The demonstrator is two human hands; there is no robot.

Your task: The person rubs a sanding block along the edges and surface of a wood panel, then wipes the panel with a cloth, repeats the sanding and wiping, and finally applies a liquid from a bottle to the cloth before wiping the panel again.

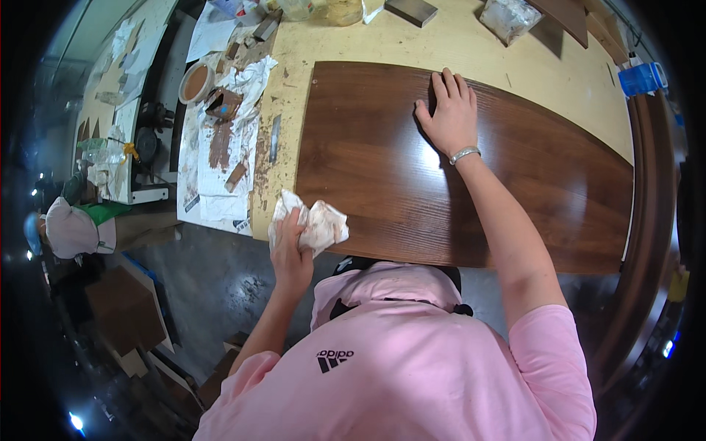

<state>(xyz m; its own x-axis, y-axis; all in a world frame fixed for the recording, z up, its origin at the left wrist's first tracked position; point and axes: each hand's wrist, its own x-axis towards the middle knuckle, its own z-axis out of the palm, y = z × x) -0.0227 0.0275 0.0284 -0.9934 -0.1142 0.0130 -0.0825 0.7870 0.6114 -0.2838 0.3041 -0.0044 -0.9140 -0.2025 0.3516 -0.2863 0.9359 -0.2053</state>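
Holding a crumpled rag, left hand beside brown-filled bowl

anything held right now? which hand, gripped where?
Left hand grips a crumpled white rag by its bunched middle. Right hand holds nothing, palm flat on the brown panel.

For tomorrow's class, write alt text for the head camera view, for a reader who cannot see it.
A person in a pink shirt presses the right hand flat on a glossy dark brown wooden panel lying on a pale workbench, while the left hand grips a crumpled white rag at the panel's near left corner. Stained papers lie to the left.
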